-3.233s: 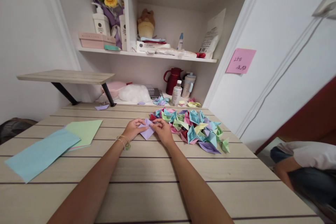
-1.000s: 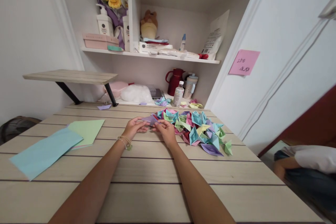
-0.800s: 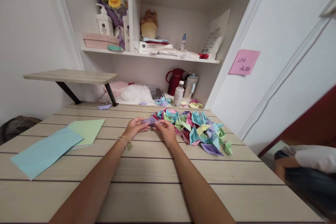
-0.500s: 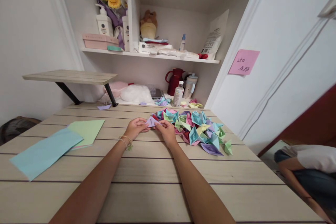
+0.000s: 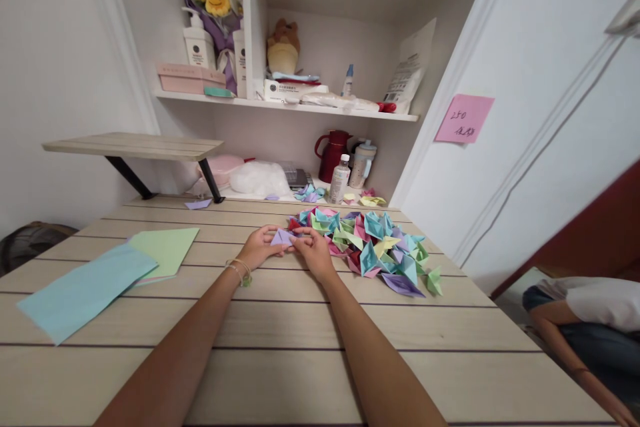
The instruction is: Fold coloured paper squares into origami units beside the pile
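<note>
In the head view, the purple paper is near the middle of the frame, a little left of centre. It is a small folded piece with a triangular face and a crease down from its top. The left hand holds it from its left side, with the thumb low on the near edge. The right hand pinches its right side, and its fingers are close together. The fingers hide part of the folds, so it is not possible to tell how many layers are there.

The paper is probably very light and fairly stiff where it is doubled, but it can crumple or tear under a hard pull. It seems best to take it by the side corners, between thumb and forefinger, with soft pressure on the creases.

Just to the right of the right hand, a pile of folded papers in many colours lies on the table. At the left of the frame, a blue sheet partly covers a green sheet. Behind the pile, a bottle stands upright.
</note>
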The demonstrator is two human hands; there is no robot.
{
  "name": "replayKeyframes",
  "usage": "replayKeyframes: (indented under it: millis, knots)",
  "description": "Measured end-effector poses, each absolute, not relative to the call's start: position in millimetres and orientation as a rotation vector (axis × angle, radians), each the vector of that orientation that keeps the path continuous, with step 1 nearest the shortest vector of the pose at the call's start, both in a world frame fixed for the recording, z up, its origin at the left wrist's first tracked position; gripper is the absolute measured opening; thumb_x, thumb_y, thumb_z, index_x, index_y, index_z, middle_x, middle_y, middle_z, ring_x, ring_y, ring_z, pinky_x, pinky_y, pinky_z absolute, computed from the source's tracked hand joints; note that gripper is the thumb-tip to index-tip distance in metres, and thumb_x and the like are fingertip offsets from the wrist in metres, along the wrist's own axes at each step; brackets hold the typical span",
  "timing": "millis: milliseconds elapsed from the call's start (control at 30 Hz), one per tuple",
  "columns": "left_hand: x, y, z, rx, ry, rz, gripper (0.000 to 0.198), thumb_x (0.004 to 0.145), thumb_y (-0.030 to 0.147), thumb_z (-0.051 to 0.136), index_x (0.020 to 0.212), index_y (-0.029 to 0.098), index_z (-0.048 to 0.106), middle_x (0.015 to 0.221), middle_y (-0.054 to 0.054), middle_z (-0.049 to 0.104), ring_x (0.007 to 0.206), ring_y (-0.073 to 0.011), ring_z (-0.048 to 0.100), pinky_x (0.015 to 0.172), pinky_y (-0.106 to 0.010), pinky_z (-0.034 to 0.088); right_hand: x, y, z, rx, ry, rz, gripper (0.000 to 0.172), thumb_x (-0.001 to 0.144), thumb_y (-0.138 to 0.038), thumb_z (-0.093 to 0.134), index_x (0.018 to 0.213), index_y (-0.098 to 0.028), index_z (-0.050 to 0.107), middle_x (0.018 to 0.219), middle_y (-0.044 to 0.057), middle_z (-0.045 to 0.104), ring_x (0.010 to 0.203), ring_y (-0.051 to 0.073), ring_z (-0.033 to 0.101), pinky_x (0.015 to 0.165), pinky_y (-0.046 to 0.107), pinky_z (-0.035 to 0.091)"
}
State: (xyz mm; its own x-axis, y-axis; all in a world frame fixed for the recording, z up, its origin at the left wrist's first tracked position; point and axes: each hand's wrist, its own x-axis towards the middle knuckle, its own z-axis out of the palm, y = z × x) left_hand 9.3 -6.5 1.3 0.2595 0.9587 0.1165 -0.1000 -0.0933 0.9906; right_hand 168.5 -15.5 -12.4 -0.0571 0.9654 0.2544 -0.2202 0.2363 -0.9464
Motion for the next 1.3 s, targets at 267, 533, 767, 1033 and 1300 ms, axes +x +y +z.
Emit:
replayKeyframes:
  millis: [267,533,767,1033,1300]
  knots:
    - [6.9,-3.8,1.8,1.181,0.909,1.148,0.054,0.06,0.018,0.076,0.106,0.012,0.049,0.076,-0.009,0.069,0.067,-0.018,0.067,0.063,-0.027,0.056,167.7,-13.4,-11.9,-0.777,-1.15,1.214,0.04,0.066,-0.041,0.064,0.096,-0.018,0.055,0.057,0.0,0.065,0.06,0.02,0.066,0.062,0.032,0.052]
    - [9.5,-8.8,6.2,1.33,0.931,1.101,0.057,0.063,0.025,0.073,0.112,0.013,0.048,0.075,-0.008,0.068,0.057,-0.0144,0.065,0.055,-0.024,0.053,169.9,-11.2,-15.9,-0.929,-1.258,0.983,0.023,0.068,-0.036,0.06,0.079,-0.015,0.062,0.061,0.001,0.064,0.054,0.016,0.062,0.053,0.025,0.048]
    - [8.2,-2.1,1.0,1.272,0.948,1.13,0.033,0.062,0.03,0.072,0.086,0.011,0.06,0.072,-0.006,0.068,0.057,-0.0122,0.062,0.05,-0.019,0.047,169.4,-12.1,-13.6,-0.883,-1.289,0.958,0.026,0.069,-0.038,0.06,0.083,-0.017,0.063,0.065,0.001,0.063,0.059,0.014,0.058,0.057,0.024,0.048]
    - [0.9,1.8,-1.1,1.12,0.819,1.163,0.03,0.063,0.026,0.073,0.082,0.012,0.054,0.069,-0.005,0.066,0.06,-0.0132,0.063,0.061,-0.027,0.053,169.9,-16.4,-6.1,-0.828,-1.246,1.127,0.038,0.067,-0.044,0.063,0.095,-0.018,0.062,0.078,0.003,0.066,0.062,0.013,0.059,0.059,0.024,0.047]
    - [0.6,0.8,-1.0,1.121,0.806,1.148,0.03,0.066,0.026,0.071,0.083,0.013,0.05,0.071,-0.005,0.066,0.063,-0.0136,0.064,0.065,-0.028,0.054,170.0,-12.8,-12.1,-0.816,-1.329,1.068,0.029,0.066,-0.039,0.065,0.087,-0.019,0.066,0.08,0.002,0.067,0.067,0.014,0.059,0.062,0.025,0.047]
